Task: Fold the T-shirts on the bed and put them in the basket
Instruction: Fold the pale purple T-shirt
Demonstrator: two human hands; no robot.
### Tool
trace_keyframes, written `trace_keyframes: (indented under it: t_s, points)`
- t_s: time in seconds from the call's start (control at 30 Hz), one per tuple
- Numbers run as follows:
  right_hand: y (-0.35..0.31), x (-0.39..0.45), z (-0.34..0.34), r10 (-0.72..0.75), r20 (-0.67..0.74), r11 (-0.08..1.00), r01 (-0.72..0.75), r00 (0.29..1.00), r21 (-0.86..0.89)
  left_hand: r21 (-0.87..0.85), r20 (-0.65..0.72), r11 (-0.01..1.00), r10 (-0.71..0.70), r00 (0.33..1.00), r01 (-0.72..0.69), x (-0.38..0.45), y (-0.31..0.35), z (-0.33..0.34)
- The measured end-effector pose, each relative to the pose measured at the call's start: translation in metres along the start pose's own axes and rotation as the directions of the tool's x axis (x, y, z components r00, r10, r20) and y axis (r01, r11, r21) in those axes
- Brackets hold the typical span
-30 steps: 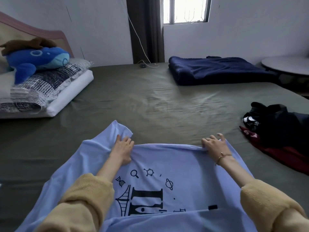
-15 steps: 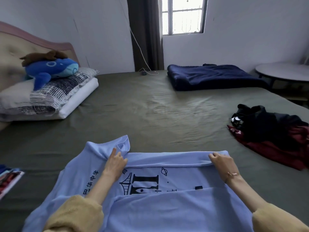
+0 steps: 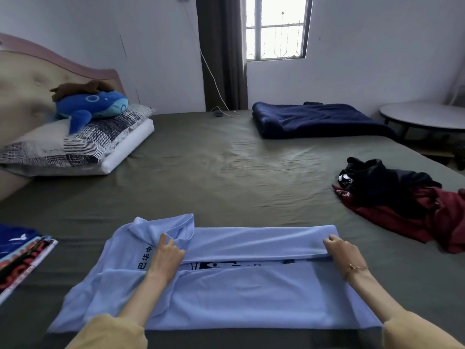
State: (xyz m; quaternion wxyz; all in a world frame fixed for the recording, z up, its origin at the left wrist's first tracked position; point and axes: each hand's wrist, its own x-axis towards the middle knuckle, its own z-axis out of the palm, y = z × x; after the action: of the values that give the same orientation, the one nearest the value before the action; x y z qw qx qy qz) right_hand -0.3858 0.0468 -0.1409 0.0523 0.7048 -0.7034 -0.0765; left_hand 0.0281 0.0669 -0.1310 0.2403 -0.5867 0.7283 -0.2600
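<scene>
A light blue T-shirt lay flat on the olive-green bed, its far part folded toward the near edge, leaving only a strip of black print showing. A heap of dark and maroon shirts (still unfolded) sat well apart to the right.

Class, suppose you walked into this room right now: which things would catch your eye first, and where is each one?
Nearest, a pale blue T-shirt lies on the bed, its far edge gripped by the left hand and right hand. A bright blue plush whale sits on the pillows at far left. Dark and red clothes are heaped at right.
</scene>
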Motion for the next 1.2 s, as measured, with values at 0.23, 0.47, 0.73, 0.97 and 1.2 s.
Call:
trace_keyframes:
  t_s: [0.23, 0.47, 0.73, 0.97, 1.2]
  points:
    - [-0.007, -0.016, -0.003, 0.013, -0.027, 0.995, -0.011, 1.000, 0.099, -0.240, -0.066, 0.964, -0.133, 0.989, 0.114, -0.007, 0.016, -0.014]
    - [-0.014, -0.033, 0.016, -0.246, -0.282, 0.943, 0.296, 0.927, 0.152, -0.581, -0.351, 0.806, -0.122, 0.928, -0.114, -0.004, 0.062, -0.012]
    - [-0.005, -0.041, 0.025, -0.093, -0.319, 0.992, 0.115, 0.943, 0.049, -0.763, -0.143, 0.640, -0.031, 0.989, -0.091, -0.003, 0.081, -0.026]
    - [0.009, -0.041, 0.023, 0.122, -0.277, 0.977, -0.066, 0.953, 0.201, -0.933, 0.016, 0.359, 0.078, 0.997, -0.013, 0.013, 0.099, -0.053]
    - [0.025, -0.040, 0.018, 0.267, 0.068, 0.890, -0.273, 0.961, 0.366, -0.956, 0.070, 0.291, 0.121, 0.990, 0.032, 0.023, 0.111, -0.071]
